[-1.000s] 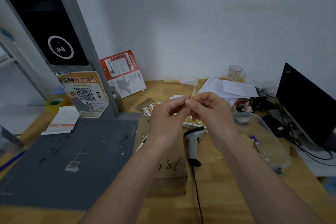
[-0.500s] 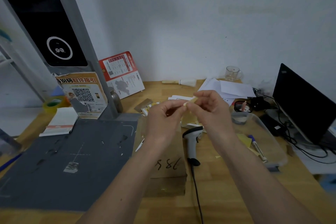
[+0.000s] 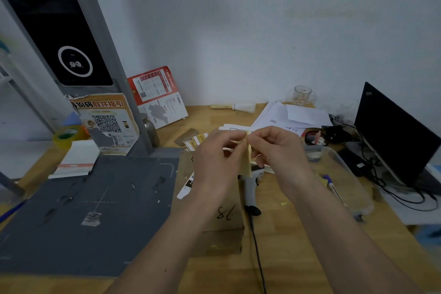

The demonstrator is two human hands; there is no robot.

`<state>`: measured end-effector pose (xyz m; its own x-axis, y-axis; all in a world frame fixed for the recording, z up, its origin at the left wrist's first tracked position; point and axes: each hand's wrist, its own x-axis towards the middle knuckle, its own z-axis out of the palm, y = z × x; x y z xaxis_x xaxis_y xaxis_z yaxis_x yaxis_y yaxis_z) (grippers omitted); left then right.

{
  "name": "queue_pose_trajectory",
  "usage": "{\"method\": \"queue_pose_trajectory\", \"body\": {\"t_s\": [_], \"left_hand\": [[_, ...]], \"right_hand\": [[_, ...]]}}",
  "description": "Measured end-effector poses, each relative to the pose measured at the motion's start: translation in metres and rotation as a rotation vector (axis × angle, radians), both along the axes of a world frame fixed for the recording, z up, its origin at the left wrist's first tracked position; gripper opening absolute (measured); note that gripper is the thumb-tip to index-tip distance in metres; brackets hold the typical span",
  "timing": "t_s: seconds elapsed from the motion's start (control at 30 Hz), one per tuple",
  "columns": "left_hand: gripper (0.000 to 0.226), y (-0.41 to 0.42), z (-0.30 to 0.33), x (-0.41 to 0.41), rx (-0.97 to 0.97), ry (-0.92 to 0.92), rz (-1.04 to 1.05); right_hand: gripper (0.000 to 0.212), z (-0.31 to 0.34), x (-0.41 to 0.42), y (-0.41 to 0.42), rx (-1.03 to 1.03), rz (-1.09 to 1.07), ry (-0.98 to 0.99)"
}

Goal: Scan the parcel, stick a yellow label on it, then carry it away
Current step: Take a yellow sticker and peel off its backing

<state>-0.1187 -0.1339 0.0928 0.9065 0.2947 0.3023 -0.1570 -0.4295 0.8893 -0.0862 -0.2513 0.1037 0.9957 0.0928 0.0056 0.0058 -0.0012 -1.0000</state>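
Head view: left hand and right hand are both pinching the top of the yellow label, which is hanging long-axis downward directly above the parcel, left hand being nearer the parcel.

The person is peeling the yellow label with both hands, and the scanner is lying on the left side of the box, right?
Not quite. In the head view both hands, left hand and right hand, do pinch the yellow label, but the barcode scanner lies on the right side of the cardboard box, not the left.
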Motion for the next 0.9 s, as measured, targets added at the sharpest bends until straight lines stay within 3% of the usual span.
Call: {"method": "queue_pose_trajectory", "body": {"t_s": [0.2, 0.9], "left_hand": [[0.025, -0.003, 0.001, -0.002, -0.155, 0.067, -0.118], [0.027, -0.006, 0.004, 0.002, -0.246, 0.137, -0.180]], "right_hand": [[0.008, -0.006, 0.001, -0.005, 0.236, 0.068, 0.083], [0.005, -0.011, 0.007, -0.007, 0.300, 0.042, 0.085]]}}
